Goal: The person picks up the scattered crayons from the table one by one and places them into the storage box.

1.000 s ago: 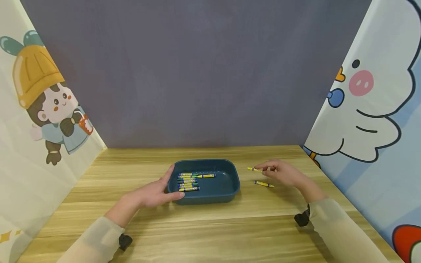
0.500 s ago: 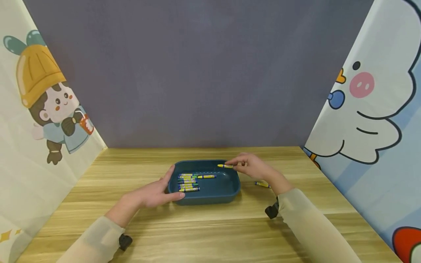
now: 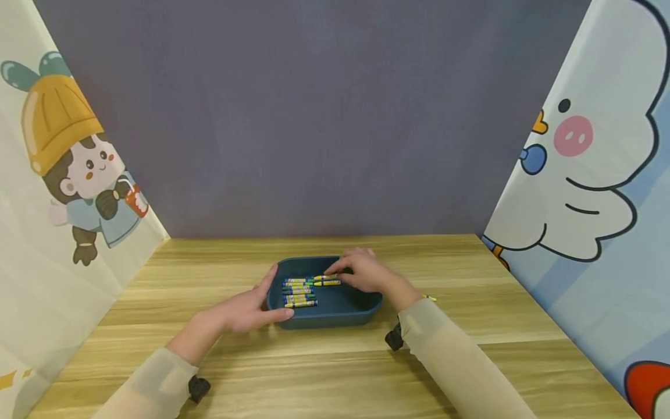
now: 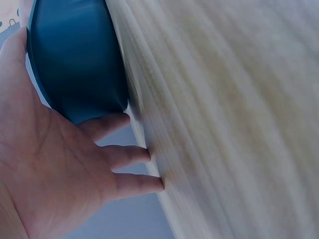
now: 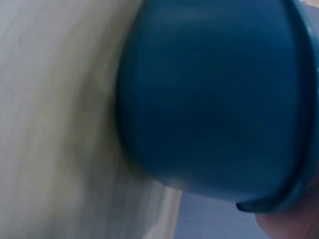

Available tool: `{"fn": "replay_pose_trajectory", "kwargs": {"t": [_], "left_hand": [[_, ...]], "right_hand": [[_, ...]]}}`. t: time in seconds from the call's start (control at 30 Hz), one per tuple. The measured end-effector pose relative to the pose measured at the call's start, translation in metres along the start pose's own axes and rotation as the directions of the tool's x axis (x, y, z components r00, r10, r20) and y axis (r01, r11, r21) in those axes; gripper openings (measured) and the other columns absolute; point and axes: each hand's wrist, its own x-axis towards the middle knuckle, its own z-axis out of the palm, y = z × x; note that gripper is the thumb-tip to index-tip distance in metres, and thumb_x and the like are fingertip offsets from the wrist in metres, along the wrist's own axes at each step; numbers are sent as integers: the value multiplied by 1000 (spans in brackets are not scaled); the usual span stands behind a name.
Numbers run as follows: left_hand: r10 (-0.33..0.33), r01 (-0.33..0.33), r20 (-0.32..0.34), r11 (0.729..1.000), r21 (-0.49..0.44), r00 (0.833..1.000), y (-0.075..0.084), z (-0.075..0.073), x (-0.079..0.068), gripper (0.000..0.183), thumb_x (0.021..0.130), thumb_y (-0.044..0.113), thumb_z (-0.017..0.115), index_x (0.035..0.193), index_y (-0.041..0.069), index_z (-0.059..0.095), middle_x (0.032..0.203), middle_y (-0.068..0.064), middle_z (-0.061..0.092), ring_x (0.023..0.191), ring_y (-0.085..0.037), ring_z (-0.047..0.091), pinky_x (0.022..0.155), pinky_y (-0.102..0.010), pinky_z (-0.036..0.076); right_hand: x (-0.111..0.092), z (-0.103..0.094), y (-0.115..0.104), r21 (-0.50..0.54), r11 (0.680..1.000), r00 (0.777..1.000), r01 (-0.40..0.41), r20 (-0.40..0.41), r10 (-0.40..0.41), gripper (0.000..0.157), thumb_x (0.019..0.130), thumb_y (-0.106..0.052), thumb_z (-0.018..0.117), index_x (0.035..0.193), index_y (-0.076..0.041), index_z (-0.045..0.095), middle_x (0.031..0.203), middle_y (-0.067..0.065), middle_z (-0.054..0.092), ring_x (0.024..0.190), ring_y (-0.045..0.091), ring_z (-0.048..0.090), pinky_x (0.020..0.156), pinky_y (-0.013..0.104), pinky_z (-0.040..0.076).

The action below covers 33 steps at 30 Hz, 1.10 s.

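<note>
My left hand (image 3: 241,308) rests spread against the left end of a dark blue plastic bin (image 3: 327,320), thumb at the near rim and fingers along the outside. In the left wrist view its straight fingers (image 4: 132,184) reach down beside the bin to the tabletop. Over the bin, my right hand (image 3: 366,273) pinches a yellow crayon (image 3: 320,277) just behind another yellow crayon (image 3: 327,283) lying inside. Several green and yellow crayons (image 3: 299,290) lie side by side in the bin's left part. The right wrist view shows mostly the bin's outer wall (image 5: 214,109); the fingertips are hidden there.
One more yellow crayon (image 3: 430,298) lies on the wooden table (image 3: 293,372) to the right, partly hidden by the right forearm. A grey panel (image 3: 324,116) rises behind the table, with cartoon-printed sheets (image 3: 591,192) at both sides.
My right hand has picked up a yellow crayon from the table at the right and carried it left, down into the bin. The left hand and the bin have stayed in place.
</note>
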Motion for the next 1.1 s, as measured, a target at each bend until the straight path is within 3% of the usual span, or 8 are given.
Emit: {"fn": "replay_pose_trajectory", "kwargs": {"t": [0.17, 0.53, 0.67, 0.87, 1.1], "left_hand": [[9, -9, -3, 1000, -19, 1000, 1, 0, 0, 123, 101, 75, 63, 176, 20, -17, 170, -36, 39, 154, -47, 49, 125, -63, 41], [4, -4, 9, 1000, -5, 1000, 2, 0, -1, 122, 101, 76, 60, 175, 23, -21, 172, -37, 32, 154, -51, 48, 124, -66, 41], [3, -2, 11, 1000, -3, 1000, 1, 0, -1, 122, 101, 76, 60, 175, 24, -22, 173, -37, 30, 155, -52, 46, 124, -67, 40], [11, -11, 2, 1000, -4, 1000, 0, 1, 0, 122, 101, 76, 60, 175, 24, -21, 174, -36, 28, 157, -52, 43, 125, -66, 39], [9, -9, 7, 1000, -7, 1000, 2, 0, -1, 122, 101, 76, 61, 175, 23, -21, 175, -35, 26, 156, -52, 45, 124, -66, 40]], "right_hand": [[-1, 8, -6, -106, 994, 999, -28, 12, 29, 28, 107, -21, 73, 126, -39, 83, 112, -6, 71, 111, 23, 63, 104, 55, 37], [0, 16, -7, -248, 969, 999, -5, 41, 16, 25, 104, -27, 78, 123, -43, 84, 117, -9, 78, 116, 23, 65, 124, 68, 31], [1, 18, -7, -279, 960, 999, 5, 36, 5, 26, 103, -28, 80, 123, -43, 84, 117, -9, 79, 113, 22, 65, 122, 63, 35], [3, 20, -6, -260, 965, 1000, -9, 16, 14, 26, 101, -28, 82, 122, -43, 84, 105, -11, 77, 105, 18, 65, 114, 56, 39], [3, 19, -4, -167, 985, 999, -45, -15, 43, 27, 102, -28, 81, 126, -41, 83, 105, -13, 77, 105, 17, 65, 120, 63, 35]]}}
